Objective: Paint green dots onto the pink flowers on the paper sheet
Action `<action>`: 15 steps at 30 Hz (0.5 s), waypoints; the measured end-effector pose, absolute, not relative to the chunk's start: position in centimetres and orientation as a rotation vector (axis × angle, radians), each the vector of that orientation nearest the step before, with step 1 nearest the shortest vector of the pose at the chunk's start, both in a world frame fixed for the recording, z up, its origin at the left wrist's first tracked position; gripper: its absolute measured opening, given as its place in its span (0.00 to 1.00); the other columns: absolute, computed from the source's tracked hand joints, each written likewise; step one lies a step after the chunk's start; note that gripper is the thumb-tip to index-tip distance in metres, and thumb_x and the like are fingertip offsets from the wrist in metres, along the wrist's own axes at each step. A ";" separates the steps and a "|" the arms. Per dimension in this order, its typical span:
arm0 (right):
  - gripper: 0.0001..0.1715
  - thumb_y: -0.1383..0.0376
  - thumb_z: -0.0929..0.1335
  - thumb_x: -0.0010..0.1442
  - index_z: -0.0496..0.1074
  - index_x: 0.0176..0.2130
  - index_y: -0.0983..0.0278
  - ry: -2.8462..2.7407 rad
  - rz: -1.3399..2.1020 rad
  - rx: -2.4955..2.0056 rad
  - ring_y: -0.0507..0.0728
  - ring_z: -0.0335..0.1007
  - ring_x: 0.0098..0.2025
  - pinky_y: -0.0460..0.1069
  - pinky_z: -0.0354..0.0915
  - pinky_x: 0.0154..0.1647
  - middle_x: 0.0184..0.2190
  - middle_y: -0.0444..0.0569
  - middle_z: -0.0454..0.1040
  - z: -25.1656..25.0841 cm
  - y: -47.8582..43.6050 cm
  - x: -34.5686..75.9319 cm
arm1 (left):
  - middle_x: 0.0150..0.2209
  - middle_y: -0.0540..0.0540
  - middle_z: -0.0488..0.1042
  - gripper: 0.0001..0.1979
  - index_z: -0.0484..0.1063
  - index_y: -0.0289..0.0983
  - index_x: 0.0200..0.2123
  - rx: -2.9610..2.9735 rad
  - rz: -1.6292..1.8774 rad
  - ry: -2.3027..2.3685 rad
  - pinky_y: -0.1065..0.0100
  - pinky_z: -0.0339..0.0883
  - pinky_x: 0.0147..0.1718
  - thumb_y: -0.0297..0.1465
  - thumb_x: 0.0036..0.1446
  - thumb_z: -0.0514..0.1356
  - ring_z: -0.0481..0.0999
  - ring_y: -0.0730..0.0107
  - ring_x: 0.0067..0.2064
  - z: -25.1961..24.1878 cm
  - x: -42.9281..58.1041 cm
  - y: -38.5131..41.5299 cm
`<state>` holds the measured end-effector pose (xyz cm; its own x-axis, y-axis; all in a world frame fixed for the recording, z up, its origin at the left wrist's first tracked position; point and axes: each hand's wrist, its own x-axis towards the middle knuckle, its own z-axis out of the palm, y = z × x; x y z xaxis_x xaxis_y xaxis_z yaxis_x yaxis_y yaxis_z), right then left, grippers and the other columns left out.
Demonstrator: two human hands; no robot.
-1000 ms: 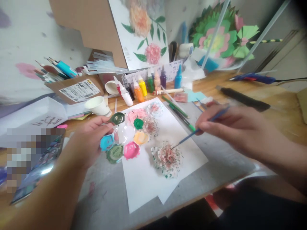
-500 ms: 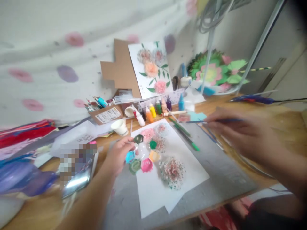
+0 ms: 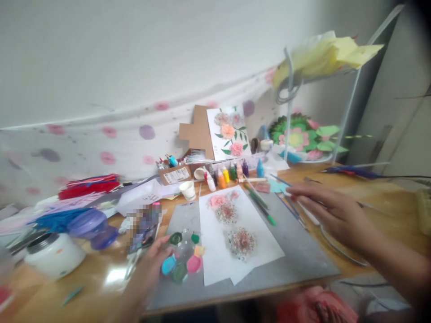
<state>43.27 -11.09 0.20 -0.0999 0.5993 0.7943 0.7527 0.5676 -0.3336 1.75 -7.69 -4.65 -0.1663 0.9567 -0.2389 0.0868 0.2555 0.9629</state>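
My left hand (image 3: 156, 258) grips the edge of a clear flower-shaped palette (image 3: 184, 255) with green, blue, pink and yellow-orange paint in its wells, over the left side of the grey board (image 3: 303, 251). In my right hand (image 3: 323, 208), a thin blue-handled brush (image 3: 281, 180) is pinched, its end pointing left above the back right of the board. Between the hands lies a white sheet (image 3: 215, 246) with pink, brown and green speckled flowers painted on it. Green pencils (image 3: 261, 204) rest beside the sheet's upper right edge.
Paint bottles (image 3: 225, 175), a paper cup (image 3: 187, 190) and a box of brushes (image 3: 173, 175) line the back. A flower picture (image 3: 230, 134) leans behind them. At left are a white jar (image 3: 54, 255) and a purple container (image 3: 92, 226); a glue gun (image 3: 353, 172) lies at right.
The view has tilted up and turned left. My left hand and the palette have moved off the painted sheet to its left. My right hand still holds the brush, which is now angled differently.
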 end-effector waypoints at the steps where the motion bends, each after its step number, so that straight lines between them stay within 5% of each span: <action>1: 0.12 0.64 0.64 0.64 0.76 0.45 0.57 -1.801 -0.186 -1.116 0.55 0.76 0.42 0.47 0.71 0.42 0.41 0.47 0.80 0.2 -11.1 43.1 | 0.28 0.46 0.77 0.26 0.66 0.35 0.49 0.975 1.093 1.501 0.68 0.68 0.26 0.35 0.46 0.66 0.75 0.64 0.29 -5.2 1.4 -8.2; 6: 0.12 0.59 0.65 0.62 0.77 0.38 0.59 -1.800 -0.128 -1.145 0.58 0.78 0.36 0.50 0.73 0.37 0.36 0.49 0.81 -0.1 -10.7 41.1 | 0.35 0.42 0.77 0.24 0.62 0.37 0.54 0.865 1.203 1.487 0.69 0.68 0.24 0.29 0.54 0.62 0.75 0.66 0.30 -6.4 0.9 -8.7; 15: 0.10 0.55 0.69 0.52 0.79 0.33 0.54 -1.679 0.073 -1.270 0.63 0.79 0.30 0.53 0.76 0.29 0.30 0.47 0.82 -0.2 -10.3 38.6 | 0.41 0.41 0.72 0.28 0.59 0.38 0.58 0.772 1.368 1.385 0.63 0.75 0.36 0.24 0.55 0.61 0.76 0.69 0.35 -7.0 1.7 -7.4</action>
